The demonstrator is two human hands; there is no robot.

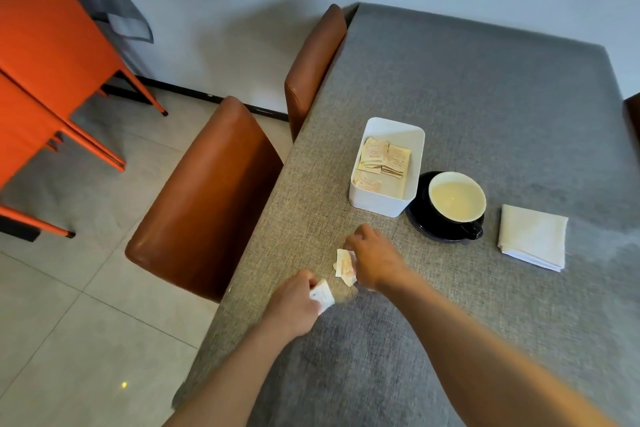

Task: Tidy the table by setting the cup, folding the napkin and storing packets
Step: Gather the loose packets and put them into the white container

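Note:
A white box (pixel 412 139) on the grey table holds several sugar packets (pixel 384 159). Right beside it a black cup (pixel 457 201) with a cream inside stands on a black saucer (pixel 420 222). A folded white napkin (pixel 533 236) lies to the right of the cup. My left hand (pixel 294 305) is closed on one white packet (pixel 323 296) near the table's left edge. Just in front of the box, my right hand (pixel 374 256) grips other packets (pixel 345 265) at the tabletop.
The table (pixel 485 87) is covered in grey cloth. Two brown padded chairs (pixel 211 198) stand along its left edge. Orange metal chairs (pixel 45 55) and a grey cloth sit at the far left over the tiled floor.

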